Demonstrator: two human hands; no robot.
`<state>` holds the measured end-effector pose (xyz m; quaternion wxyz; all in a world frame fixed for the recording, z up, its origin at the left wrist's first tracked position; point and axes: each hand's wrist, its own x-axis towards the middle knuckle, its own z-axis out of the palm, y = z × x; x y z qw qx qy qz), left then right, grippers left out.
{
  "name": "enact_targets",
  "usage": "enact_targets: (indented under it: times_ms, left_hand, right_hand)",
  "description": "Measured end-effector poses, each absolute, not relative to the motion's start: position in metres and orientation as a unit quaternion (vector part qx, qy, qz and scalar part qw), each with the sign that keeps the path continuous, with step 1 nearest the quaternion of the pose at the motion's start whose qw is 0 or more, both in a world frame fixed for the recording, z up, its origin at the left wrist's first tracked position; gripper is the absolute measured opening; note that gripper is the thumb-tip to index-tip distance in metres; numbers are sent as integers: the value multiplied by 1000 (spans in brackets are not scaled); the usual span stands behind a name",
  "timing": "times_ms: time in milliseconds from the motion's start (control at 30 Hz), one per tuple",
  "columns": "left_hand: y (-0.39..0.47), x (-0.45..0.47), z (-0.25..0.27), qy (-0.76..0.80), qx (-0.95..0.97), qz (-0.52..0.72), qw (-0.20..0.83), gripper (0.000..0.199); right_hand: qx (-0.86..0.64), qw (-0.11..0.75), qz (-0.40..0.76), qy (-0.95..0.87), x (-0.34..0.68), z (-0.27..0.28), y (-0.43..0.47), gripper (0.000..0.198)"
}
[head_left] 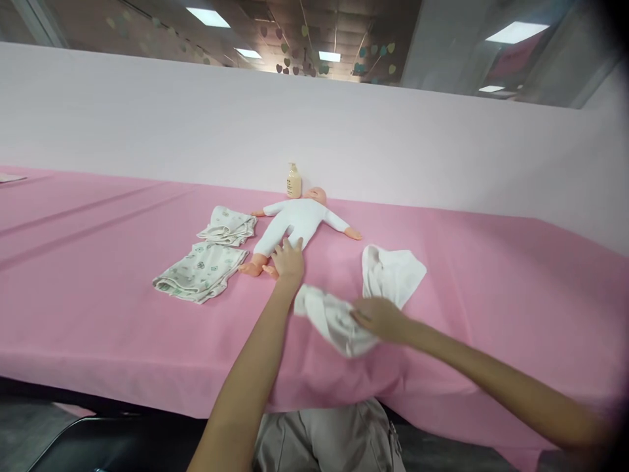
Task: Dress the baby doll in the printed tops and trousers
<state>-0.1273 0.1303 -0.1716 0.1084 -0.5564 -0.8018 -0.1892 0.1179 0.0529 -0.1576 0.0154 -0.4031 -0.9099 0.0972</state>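
The right grip is closed on the near end of a crumpled white cloth with a faint print, partly blurred, in front of the doll; the left grip lies over the doll's lower leg, fingers slightly spread, and I cannot tell whether they clasp it. The pink-covered desk runs along a white wall. On it the doll, in a white suit, lies on its back, arms out, feet toward the person. Left of its feet is a folded printed cloth. A plain white cloth lies to the right, and a smaller printed one lies behind the folded one. A pump bottle stands just beside the doll's head.
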Motion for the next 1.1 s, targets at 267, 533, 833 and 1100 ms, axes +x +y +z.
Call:
enact_targets:
  times_ms: [267, 533, 833, 1100]
  left_hand:
    - [122, -94, -164, -782, -583, -196, 100, 49]
    - [66, -54, -125, -669, -686, -279, 57, 37]
    - [-127, 5, -180, -485, -669, -527, -199, 43]
    - [-166, -36, -154, -541, -641, -503, -208, 18]
  right_hand:
    - [-192, 189, 161, -949, 159, -154, -66, 22]
    - [-356, 330, 54, -873, 150, -182, 16, 23]
    - [-241, 424, 17, -873, 178, -111, -56, 35]
    - [-307, 496, 17, -812, 189, -98, -84, 39]
